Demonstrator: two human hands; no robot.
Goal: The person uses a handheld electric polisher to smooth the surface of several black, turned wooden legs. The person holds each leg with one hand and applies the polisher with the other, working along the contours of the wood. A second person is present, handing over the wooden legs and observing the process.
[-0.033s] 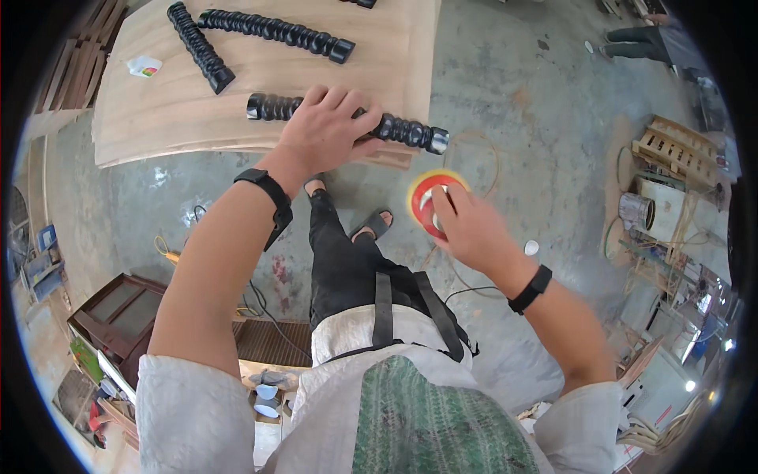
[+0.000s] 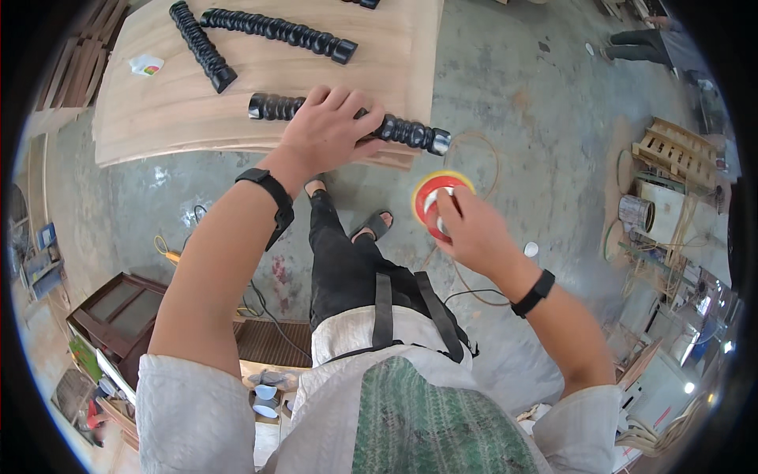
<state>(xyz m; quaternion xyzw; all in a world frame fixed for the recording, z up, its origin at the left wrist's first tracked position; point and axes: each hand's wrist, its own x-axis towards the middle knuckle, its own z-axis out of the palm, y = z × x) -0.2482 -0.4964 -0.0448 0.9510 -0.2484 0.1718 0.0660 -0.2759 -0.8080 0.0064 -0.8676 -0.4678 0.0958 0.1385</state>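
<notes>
Black ribbed rod (image 2: pixel 410 133) sits pinned on the plywood (image 2: pixel 260 75) under our closed left hand (image 2: pixel 328 130), our right hand (image 2: pixel 470 229) gripping the red tape roll (image 2: pixel 430 199), so wrapping probably needs a freed tape end.

Even, soft daylight fills the workshop, leaving only faint shadows on the concrete floor (image 2: pixel 521 103). Fisheye distortion bends the plywood sheet's (image 2: pixel 260 79) edges and darkens the circular rim; the centre stays sharp, while the cluttered periphery smears.
</notes>
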